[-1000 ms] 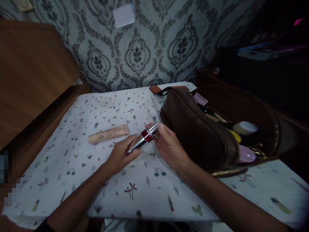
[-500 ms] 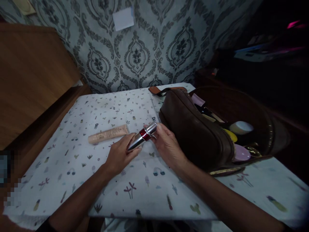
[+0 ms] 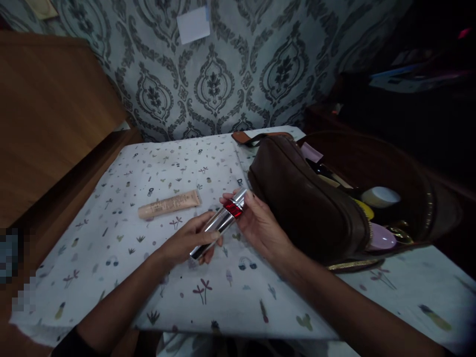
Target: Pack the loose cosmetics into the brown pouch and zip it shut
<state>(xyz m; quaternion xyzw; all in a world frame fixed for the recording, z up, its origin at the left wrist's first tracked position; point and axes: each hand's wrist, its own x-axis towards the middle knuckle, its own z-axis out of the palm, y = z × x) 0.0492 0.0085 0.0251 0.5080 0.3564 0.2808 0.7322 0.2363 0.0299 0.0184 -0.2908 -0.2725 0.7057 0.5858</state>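
Note:
A silver cosmetic tube with a red band (image 3: 220, 223) is held between both hands just above the patterned tablecloth (image 3: 122, 228). My left hand (image 3: 188, 243) pinches its lower silver end. My right hand (image 3: 260, 225) grips the upper end by the red band. A beige tube (image 3: 169, 204) lies flat on the cloth just left of my hands. A brown leather bag (image 3: 308, 203) lies open right behind my right hand, with a white jar (image 3: 380, 196), a pink item (image 3: 379, 237) and a yellow item inside.
A wooden panel (image 3: 48, 119) rises on the left edge of the table. Patterned wallpaper with a white note (image 3: 192, 24) stands behind. Dark furniture with clutter fills the right background. The table's front edge runs near my forearms.
The silver tube has come a little toward me and lies flatter. My left hand has slid down along it to its lower end; the right hand still holds the upper end.

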